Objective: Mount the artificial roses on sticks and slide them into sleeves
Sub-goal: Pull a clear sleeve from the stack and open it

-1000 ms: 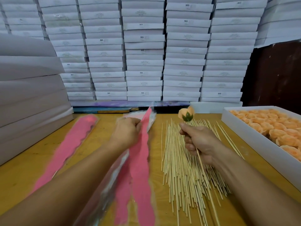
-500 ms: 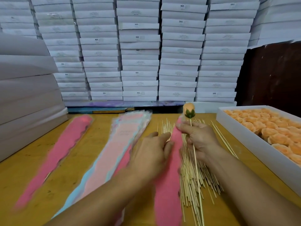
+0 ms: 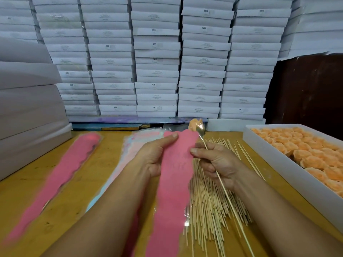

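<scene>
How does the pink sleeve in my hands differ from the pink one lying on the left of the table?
The held pink sleeve is lifted off the table, pinched by the left hand and the right hand; the left pink sleeve lies flat, untouched. The held one sits beside the rose; the other lies apart. Both are long, pink and wavy-edged.

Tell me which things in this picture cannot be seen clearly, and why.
- Rose, head view: blurred, petals unreadable.
- Stick: its lower end is lost among the loose sticks.
- Pink sleeve: lower end cut off by the bottom edge; whether its mouth is open cannot be told.
- Left hand: fingers hidden behind the sleeve.
- Box labels: too small to read beyond "SGS".
</scene>
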Motion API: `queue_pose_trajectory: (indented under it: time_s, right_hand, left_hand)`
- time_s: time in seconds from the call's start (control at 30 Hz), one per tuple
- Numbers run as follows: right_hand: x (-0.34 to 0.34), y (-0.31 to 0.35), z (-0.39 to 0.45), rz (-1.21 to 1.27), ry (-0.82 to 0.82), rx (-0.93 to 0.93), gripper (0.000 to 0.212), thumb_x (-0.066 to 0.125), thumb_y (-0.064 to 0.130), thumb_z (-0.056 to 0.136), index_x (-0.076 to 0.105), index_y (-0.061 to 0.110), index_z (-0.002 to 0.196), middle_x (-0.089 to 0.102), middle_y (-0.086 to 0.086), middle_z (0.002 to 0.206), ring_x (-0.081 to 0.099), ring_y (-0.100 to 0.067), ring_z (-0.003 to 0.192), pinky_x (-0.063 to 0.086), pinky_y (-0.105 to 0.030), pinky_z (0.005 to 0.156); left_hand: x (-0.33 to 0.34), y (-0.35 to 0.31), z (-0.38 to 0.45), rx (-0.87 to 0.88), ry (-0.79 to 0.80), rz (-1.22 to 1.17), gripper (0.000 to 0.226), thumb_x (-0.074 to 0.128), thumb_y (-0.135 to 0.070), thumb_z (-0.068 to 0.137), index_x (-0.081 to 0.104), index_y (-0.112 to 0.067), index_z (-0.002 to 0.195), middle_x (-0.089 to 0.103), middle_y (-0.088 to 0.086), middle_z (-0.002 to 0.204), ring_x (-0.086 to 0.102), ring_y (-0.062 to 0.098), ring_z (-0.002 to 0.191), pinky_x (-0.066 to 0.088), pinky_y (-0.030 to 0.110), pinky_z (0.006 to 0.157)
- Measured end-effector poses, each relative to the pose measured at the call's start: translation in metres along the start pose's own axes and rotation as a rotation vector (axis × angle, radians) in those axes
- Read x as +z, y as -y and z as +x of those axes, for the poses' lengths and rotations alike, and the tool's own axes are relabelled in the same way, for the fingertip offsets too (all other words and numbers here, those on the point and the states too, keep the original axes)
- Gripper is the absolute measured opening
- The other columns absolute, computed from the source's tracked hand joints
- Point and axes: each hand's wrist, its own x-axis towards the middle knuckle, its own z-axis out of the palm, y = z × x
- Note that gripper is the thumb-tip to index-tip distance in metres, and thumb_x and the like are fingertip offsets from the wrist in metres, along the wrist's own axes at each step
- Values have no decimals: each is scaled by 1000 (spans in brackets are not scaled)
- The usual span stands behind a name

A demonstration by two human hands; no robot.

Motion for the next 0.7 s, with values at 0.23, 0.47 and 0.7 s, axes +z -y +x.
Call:
queue_pose_trajectory:
  time_s: [0.23, 0.47, 0.7]
  right_hand:
    - [-6, -1, 2, 12, -123, -1, 16, 72, 15, 88, 66, 2, 95, 74, -9, 77, 33, -4, 33, 23, -16, 28]
    - [-14, -2, 8, 16, -171, -22, 8, 72, 11, 87, 68, 4, 86, 72, -11, 79, 36, -4, 34, 23, -15, 29]
    - [-14, 1, 6, -29, -175, -6, 9, 71, 5, 87, 64, 2, 83, 70, -12, 71, 36, -4, 32, 24, -14, 28]
  left_hand:
    - [-10, 12, 9, 263, -153, 41, 65, 85, -6, 56, 60, -5, 116, 75, 20, 96, 74, 29, 75, 60, 39, 61]
    - [-15, 21, 8, 396, -135, 311, 66, 75, -1, 84, 48, -29, 137, 71, 20, 104, 74, 24, 81, 59, 34, 68]
    - [-19, 18, 4, 456, -21, 613, 65, 50, -2, 98, 41, -47, 144, 69, 15, 95, 53, 12, 53, 50, 34, 59]
